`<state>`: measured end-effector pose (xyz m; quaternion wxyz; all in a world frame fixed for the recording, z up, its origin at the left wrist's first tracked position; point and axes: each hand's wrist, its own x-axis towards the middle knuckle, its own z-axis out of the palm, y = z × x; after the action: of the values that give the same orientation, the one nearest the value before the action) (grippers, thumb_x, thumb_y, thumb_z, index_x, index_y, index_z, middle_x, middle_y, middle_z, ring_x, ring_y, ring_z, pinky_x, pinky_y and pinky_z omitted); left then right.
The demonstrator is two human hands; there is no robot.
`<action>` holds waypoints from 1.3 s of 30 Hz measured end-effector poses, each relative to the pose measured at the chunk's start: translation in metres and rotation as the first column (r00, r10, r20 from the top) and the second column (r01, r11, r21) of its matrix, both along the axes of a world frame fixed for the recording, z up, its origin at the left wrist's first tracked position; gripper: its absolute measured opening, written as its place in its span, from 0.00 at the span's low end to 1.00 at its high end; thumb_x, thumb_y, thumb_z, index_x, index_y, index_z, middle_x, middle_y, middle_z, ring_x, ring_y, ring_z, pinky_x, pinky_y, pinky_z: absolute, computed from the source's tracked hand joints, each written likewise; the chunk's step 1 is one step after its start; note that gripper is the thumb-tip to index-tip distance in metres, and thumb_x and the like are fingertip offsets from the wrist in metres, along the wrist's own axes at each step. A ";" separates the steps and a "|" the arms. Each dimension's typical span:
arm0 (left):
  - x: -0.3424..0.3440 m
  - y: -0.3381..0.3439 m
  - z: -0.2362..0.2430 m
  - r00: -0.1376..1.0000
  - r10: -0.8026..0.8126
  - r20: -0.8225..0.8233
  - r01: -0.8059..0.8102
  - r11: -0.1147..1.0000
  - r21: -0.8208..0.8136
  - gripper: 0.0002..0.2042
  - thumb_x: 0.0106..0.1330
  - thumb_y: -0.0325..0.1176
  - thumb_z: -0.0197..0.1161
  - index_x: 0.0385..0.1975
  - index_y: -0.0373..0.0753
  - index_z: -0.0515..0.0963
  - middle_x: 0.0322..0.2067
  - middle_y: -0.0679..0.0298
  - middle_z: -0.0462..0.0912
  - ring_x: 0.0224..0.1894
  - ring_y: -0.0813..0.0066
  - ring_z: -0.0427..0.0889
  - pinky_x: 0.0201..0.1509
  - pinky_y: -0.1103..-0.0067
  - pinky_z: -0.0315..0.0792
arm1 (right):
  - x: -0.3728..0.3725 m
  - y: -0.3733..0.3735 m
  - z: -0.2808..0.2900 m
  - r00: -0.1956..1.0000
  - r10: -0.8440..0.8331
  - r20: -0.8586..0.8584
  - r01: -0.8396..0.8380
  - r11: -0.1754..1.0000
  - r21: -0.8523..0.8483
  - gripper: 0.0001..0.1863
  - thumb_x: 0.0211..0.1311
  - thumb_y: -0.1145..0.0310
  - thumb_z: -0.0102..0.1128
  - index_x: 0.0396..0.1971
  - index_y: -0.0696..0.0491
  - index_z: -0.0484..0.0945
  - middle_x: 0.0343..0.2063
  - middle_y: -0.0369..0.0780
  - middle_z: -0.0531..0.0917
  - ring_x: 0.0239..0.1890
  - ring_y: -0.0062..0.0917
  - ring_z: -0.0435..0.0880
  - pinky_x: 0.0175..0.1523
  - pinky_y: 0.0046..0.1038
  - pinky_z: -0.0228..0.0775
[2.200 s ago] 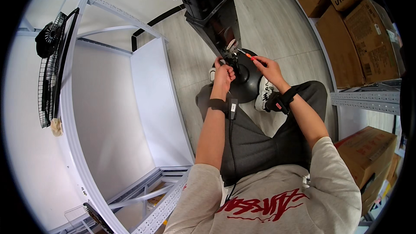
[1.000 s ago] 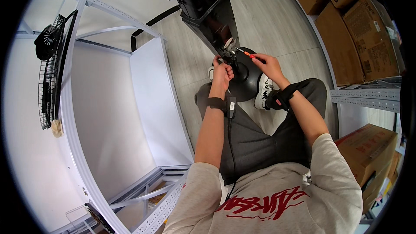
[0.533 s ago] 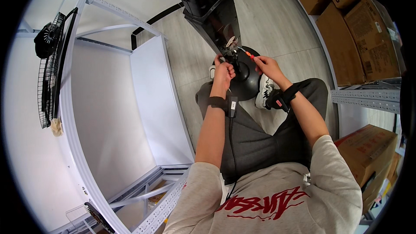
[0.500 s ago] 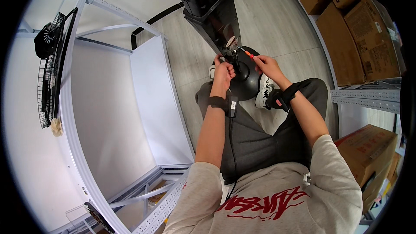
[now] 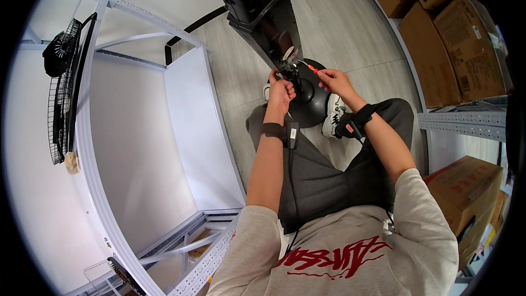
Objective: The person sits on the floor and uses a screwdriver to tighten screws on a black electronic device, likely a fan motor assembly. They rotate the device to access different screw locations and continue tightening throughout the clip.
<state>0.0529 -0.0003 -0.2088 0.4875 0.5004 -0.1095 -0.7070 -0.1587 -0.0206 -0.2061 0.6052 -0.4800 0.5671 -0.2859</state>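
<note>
A black stand appliance, seemingly a pedestal fan, leans toward me. Its long housing point(image 5: 272, 32) slopes down to a thin pole over a round black base point(image 5: 308, 107). My right hand point(image 5: 335, 83) is closed around a red-handled screwdriver point(image 5: 313, 69), whose shaft points left to the housing's lower end, by some small wiring or metal parts point(image 5: 291, 61). Whether its tip touches them is too small to tell. At the lower left edge of the housing, my left hand point(image 5: 282, 94) grips with curled fingers, the thumb side against the edge.
My shoes point(image 5: 333, 116) flank the base. A pale metal shelf frame point(image 5: 90, 131) stands on the left, with a black fan grille point(image 5: 60, 87) hanging on it. Cardboard boxes point(image 5: 430, 57) fill a rack at the right, and another box point(image 5: 466, 189) sits lower right.
The housing has shifted slightly to the left. Both hands have moved a little left with it, the screwdriver still at its lower end.
</note>
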 end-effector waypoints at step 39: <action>0.006 -0.003 0.001 0.798 -0.074 0.597 0.250 0.944 -0.216 0.44 0.44 0.25 0.75 0.61 0.40 0.53 0.27 0.67 0.75 0.19 0.83 0.69 0.16 0.83 0.57 | -0.012 -0.014 0.002 0.906 0.027 0.423 -0.243 0.852 0.464 0.25 0.70 0.47 0.50 0.39 0.57 0.81 0.18 0.28 0.72 0.13 0.09 0.61 0.15 0.12 0.51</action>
<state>0.0593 -0.0037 -0.2074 0.4342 0.6056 -0.3962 -0.5364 -0.1707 -0.0347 -0.2045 0.8318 -0.2745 0.4496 -0.1750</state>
